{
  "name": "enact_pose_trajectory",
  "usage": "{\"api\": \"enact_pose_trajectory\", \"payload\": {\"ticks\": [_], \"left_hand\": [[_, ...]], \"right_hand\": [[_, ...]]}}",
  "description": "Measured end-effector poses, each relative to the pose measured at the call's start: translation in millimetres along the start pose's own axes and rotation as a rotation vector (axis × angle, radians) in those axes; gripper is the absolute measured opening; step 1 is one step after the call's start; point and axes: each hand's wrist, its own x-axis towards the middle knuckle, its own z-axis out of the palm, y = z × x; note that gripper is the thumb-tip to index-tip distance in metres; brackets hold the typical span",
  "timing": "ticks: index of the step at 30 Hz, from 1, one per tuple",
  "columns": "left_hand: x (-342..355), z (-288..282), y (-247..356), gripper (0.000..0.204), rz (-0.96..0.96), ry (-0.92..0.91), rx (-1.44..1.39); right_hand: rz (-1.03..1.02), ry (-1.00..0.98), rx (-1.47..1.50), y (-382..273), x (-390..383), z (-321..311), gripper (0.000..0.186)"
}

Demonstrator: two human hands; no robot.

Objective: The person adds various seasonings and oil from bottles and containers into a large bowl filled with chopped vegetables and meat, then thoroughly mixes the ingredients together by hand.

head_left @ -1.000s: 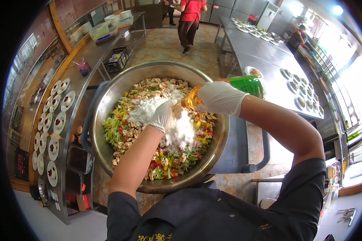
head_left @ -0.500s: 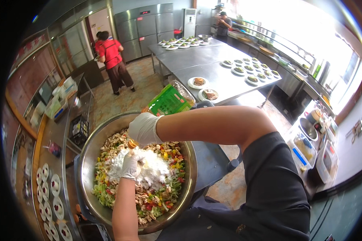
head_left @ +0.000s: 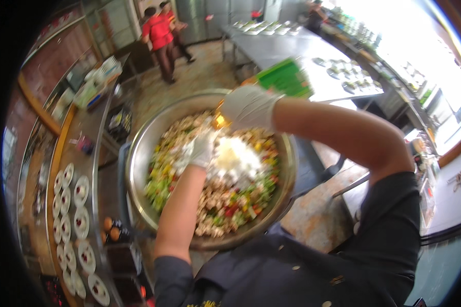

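i took the step in hand to be tipping the green-labelled bottle [head_left: 284, 79] over the big steel bowl [head_left: 140, 163]. its body slanted up past the far right rim, and its amber neck end pointed down inside. as i judged it, the next move called for a steady tilt, with the mouth well inside the rim.

my right hand [head_left: 247, 107] was closed around the bottle near its neck, above the far part of the bowl, palm side hidden from view. my left hand [head_left: 203, 148] was down inside the bowl, left of its middle, at the white powder [head_left: 235, 158] and just beside the bottle's neck end. blur hid its fingers, so i could not tell how far open it was, or whether it gripped anything. chopped vegetables [head_left: 161, 179] lay toward the left edge, and tan pieces [head_left: 217, 202] toward the near rim.
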Motion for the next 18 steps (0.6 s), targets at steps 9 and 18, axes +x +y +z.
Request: {"api": "enact_pose_trajectory", "payload": {"ticks": [9,18], "left_hand": [[1,-4,-3,0.033,-0.064,-0.132,-0.473],[-1,13,11,0.011,-0.212,-0.421,-0.573]], "right_hand": [[-0.039,-0.027,-0.051,-2,-6,-1,0.068],[-0.066,0.016,-0.134,7,-14,-2,0.050]]}}
